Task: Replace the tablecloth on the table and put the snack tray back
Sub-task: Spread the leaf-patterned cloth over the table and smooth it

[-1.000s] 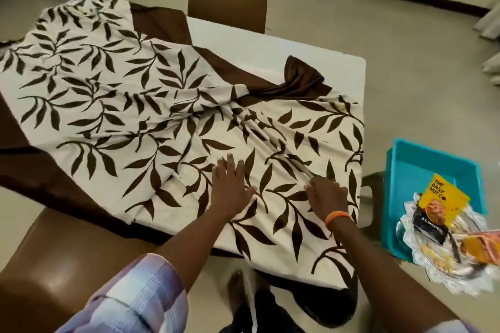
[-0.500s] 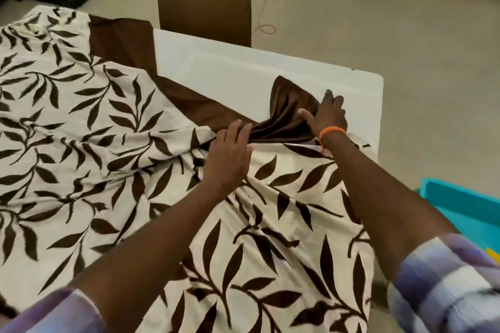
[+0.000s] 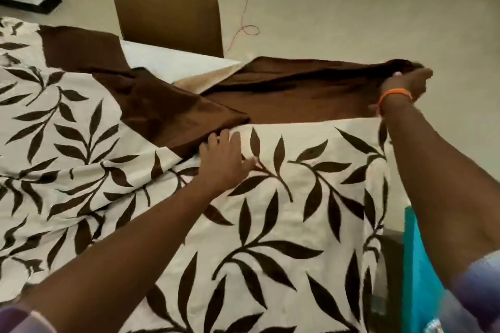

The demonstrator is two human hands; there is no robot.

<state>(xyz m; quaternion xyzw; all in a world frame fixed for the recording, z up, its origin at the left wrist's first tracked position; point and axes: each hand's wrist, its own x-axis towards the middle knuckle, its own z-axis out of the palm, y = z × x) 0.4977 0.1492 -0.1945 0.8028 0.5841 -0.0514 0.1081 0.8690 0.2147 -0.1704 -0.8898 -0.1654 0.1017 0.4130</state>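
The cream, leaf-printed tablecloth (image 3: 284,197) with its plain brown border is being spread across the white table (image 3: 176,65). Its corner is being pinched by the right hand (image 3: 405,81) at upper right, seemingly to unfold it, while mid-frame the cloth is being pinned under the flat, open-fingered left hand (image 3: 224,162).

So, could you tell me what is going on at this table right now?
A person is spreading a leaf-patterned tablecloth over the white table. The right hand grips the cloth's brown border and holds it out past the table's far right corner, while the left hand lies flat on the printed part. A patch of tabletop near the brown chair is uncovered. A teal tray waits at the right edge.
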